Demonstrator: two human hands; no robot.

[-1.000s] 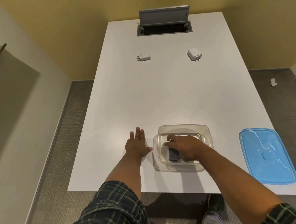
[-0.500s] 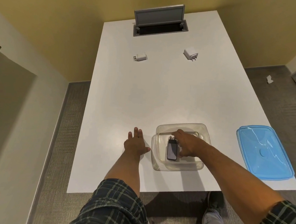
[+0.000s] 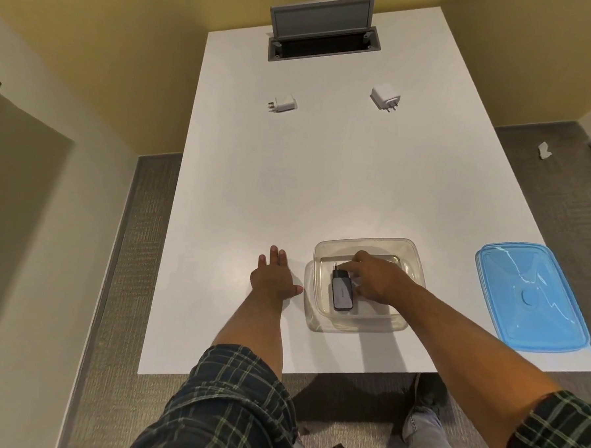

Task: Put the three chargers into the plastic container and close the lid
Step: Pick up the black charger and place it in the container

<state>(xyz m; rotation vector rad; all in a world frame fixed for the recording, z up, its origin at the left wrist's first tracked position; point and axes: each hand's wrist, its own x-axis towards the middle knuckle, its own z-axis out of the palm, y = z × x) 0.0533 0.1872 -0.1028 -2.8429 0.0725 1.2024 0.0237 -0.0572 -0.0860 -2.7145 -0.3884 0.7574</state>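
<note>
A clear plastic container (image 3: 352, 324) stands near the table's front edge. A dark charger (image 3: 341, 292) lies flat on its floor, prongs pointing away from me. My right hand (image 3: 377, 279) is inside the container just right of that charger, fingers loose, fingertips by its prong end, not wrapped around it. My left hand (image 3: 273, 278) rests flat on the table left of the container, fingers spread. Two white chargers lie far back on the table: one at the left (image 3: 284, 103), one at the right (image 3: 384, 96). The blue lid (image 3: 530, 297) lies to the container's right.
The white table (image 3: 324, 177) has an open grey cable box with a raised flap (image 3: 323, 30) at its far end. The lid sits close to the table's right front corner. Carpet surrounds the table, with a white scrap (image 3: 543, 150) on the floor at right.
My right hand has slid right off the dark charger, which now lies uncovered on the container floor. My left hand has stayed flat on the table.
</note>
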